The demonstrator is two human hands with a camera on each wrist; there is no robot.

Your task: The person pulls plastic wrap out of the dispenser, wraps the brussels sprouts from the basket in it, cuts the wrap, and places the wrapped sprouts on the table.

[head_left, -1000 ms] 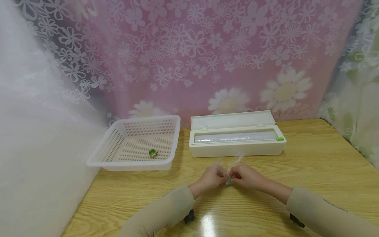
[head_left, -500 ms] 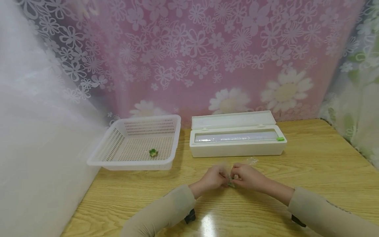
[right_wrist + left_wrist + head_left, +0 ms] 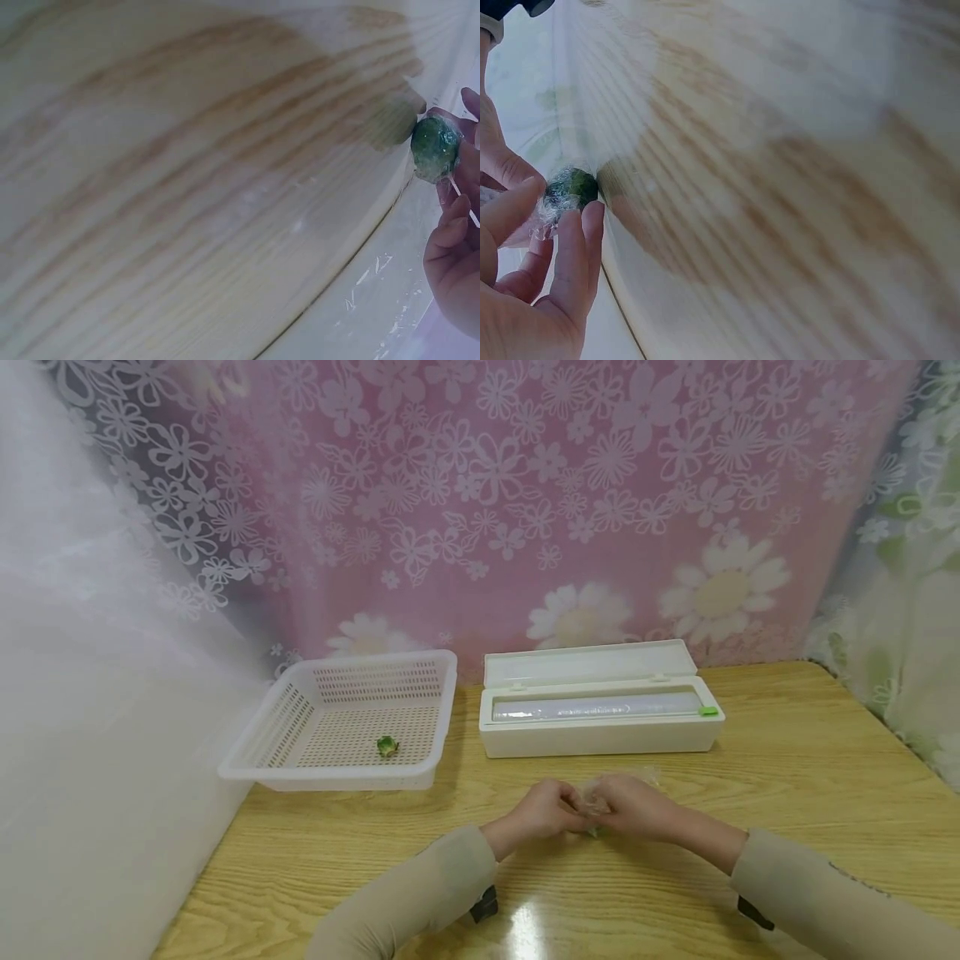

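Between my hands, just above the table, is a small round green vegetable, probably a Brussels sprout (image 3: 434, 147), covered in clear plastic wrap (image 3: 593, 802). My left hand (image 3: 550, 808) pinches the wrapped bundle from its left. From the other side my right hand (image 3: 635, 807) grips the gathered wrap, and a loose end of film sticks out beyond it. The left wrist view shows the green sprout (image 3: 583, 186) with crumpled film at the fingertips. In the head view the fingers hide most of it.
A white perforated basket (image 3: 337, 772) at the left holds one small green sprout (image 3: 387, 746). Behind my hands stands a white cling film dispenser (image 3: 600, 742), its lid raised, a roll inside and a green slider at its right end. Floral curtains surround the wooden table (image 3: 810, 760).
The upright film ends have been folded down and gathered around the sprout. My hands have drawn closer together, and the bundle has shifted slightly right. Basket and dispenser stay put.
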